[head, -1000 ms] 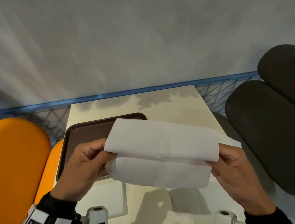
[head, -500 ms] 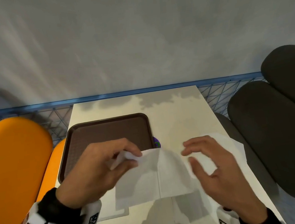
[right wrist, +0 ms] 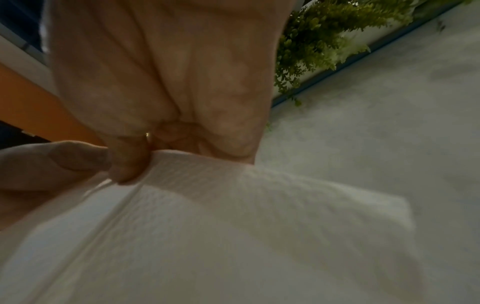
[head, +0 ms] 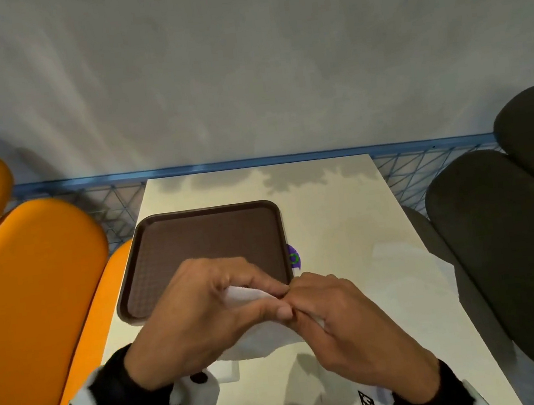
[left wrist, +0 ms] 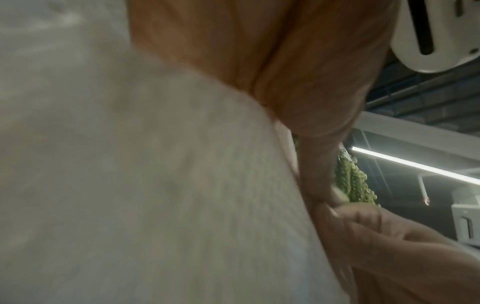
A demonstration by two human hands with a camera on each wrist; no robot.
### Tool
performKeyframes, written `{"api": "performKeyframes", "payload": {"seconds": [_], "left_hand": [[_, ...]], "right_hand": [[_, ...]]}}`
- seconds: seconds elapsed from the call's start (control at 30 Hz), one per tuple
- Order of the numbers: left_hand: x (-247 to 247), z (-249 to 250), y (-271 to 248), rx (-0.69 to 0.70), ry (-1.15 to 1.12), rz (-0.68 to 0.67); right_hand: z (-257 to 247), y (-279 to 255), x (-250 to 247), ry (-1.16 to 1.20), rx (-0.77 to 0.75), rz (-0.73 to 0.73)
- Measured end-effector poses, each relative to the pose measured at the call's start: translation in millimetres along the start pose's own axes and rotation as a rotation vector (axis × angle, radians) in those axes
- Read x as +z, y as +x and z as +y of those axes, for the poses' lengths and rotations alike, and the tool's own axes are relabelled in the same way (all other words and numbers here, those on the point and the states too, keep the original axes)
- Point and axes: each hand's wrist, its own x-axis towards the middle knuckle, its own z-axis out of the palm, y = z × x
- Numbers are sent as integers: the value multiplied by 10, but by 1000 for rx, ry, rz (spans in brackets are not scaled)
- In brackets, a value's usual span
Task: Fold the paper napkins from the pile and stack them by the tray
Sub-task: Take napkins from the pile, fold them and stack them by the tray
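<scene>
While both hands pinch the napkin (head: 246, 295), left hand (head: 202, 314) meeting right hand (head: 347, 320) at tray's (head: 193, 213) five o'clock, align edges, then crease.

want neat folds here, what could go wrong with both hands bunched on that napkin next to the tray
1. Both hands, left hand and right hand, pinch the napkin at nearly one spot, so thin paper might tear or crease crookedly.
2. The hands hide most of the napkin from the head view, so its edges may end up misaligned.
3. The fold happens partly over the tray corner, so that uneven base could skew the crease.
</scene>
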Motion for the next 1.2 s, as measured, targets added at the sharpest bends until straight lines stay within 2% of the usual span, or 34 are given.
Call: {"api": "performKeyframes", "payload": {"seconds": [0.07,0.17,0.27,0.33,0.37,0.47,0.53,0.6,0.67,0.7,0.77,0.8,0.83,0.87,0.93,0.97,1.0,1.1,1.2], "left_hand": [[29,6,20,-10,-56,26],[-14,-28,-9,-27,-68,67],[-110,-127,-67,-81,-1,109],[-147,-194,-127,-97,36,96],[-136,-212,-161,-93,53,69],[66,-221,-246,-69,77,-99],[296,-231,-314,-66,105,-216],[418,-242,-386,-87,127,-255],[318,-242,-456,-152,-3,-187],[224,-266,-508,-205,-77,-96],[40,-365,-635,-333,-190,99],[-28,-440,-697,-374,-243,143],[-75,-519,-755,-410,-279,113],[-86,-566,-786,-450,-291,0],[16,-655,-832,-539,-250,-326],[89,-713,-855,-562,-230,-420],[149,-784,-877,-581,-250,-450],[181,-1057,-1008,-635,-343,-268],[72,-1451,-1201,-786,-514,-26]], "right_hand": [[26,-37,16,-15,19,16],[149,-249,15,-34,108,-44],[450,-628,-54,-84,318,-240],[632,-868,-84,-256,456,-396],[677,-931,-112,-318,507,-401],[476,-861,-87,-188,436,-245],[214,-660,100,-189,305,-231],[105,-525,282,-159,192,-272],[99,-458,372,-126,167,-267],[120,-457,365,-133,161,-294],[140,-557,330,-82,155,-453],[114,-577,322,-63,162,-459],[59,-552,330,-49,212,-478],[-9,-477,367,-51,239,-495],[-124,-340,445,-43,295,-541],[-170,-264,490,-43,319,-553],[-183,-198,549,-46,335,-564],[-120,-30,783,70,436,-565],[187,-38,1091,261,636,-523]]}}
